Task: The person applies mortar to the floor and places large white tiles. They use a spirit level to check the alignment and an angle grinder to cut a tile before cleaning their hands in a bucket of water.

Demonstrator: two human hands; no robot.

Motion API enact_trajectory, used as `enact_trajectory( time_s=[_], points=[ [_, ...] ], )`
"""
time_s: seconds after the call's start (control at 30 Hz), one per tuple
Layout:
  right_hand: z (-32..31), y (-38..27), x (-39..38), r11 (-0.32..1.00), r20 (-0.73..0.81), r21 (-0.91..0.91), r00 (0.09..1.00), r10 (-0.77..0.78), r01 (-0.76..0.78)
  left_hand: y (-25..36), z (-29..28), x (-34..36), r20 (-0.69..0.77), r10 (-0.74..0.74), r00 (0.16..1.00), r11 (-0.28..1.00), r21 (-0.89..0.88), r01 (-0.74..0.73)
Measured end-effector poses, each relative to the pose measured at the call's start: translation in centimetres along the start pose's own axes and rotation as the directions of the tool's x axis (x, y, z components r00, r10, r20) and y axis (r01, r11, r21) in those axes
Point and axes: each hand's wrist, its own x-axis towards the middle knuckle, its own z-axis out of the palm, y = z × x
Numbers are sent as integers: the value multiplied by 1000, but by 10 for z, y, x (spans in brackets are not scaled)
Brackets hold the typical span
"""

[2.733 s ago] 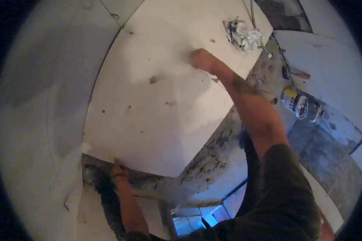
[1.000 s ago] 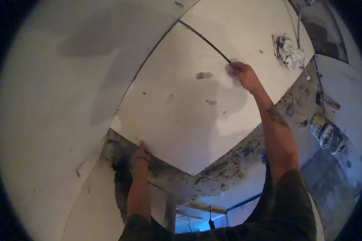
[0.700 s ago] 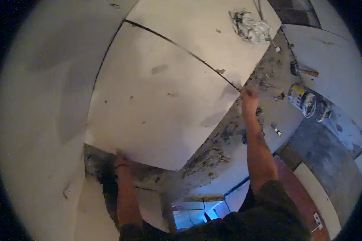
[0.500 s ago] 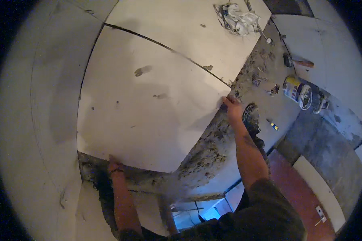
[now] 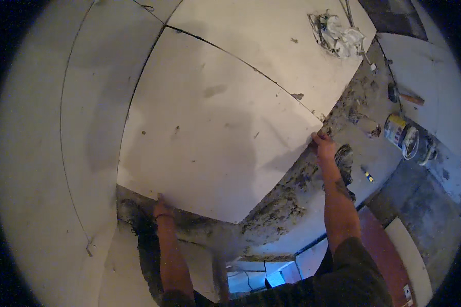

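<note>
A large white board [image 5: 200, 143] fills the middle, with dark smudges and small marks on it and a thin dark seam along its top, beside a second white board [image 5: 261, 36]. My left hand [image 5: 163, 207] is at the board's lower left edge, fingers bent onto it. My right hand [image 5: 323, 144] grips the board's right edge just below the corner where that seam ends. Along the board's right and lower sides runs a band of rough, crusted grey material [image 5: 287, 199]. A dark bundle [image 5: 343, 158] lies beside my right wrist.
A crumpled white bundle [image 5: 343, 43] with cord rests on the upper board. On the right are a hammer [image 5: 410, 100], a bucket [image 5: 397, 133] and a small yellow-and-black tool [image 5: 369, 176]. A pale wall-like surface [image 5: 51, 153] spans the left. A bluish-lit opening [image 5: 261, 279] shows at bottom.
My right hand has moved from the middle of the board to its right edge. The dark strip along the board's top, wide a second ago, now looks thinner. My left hand stays at the lower edge.
</note>
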Motion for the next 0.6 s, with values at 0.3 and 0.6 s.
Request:
enact_trajectory(
  time_s=[0.3, 0.6],
  points=[
    [-22, 0, 14, 936, 153, -324, 984, -90, 136, -24, -20, 29, -139, 10, 990, 993, 118, 6],
    [-26, -6, 6, 952, 255, -245, 960, -118, 182, -17, -18, 23, -32, 339, 940, 704, 671, -231]
  ],
)
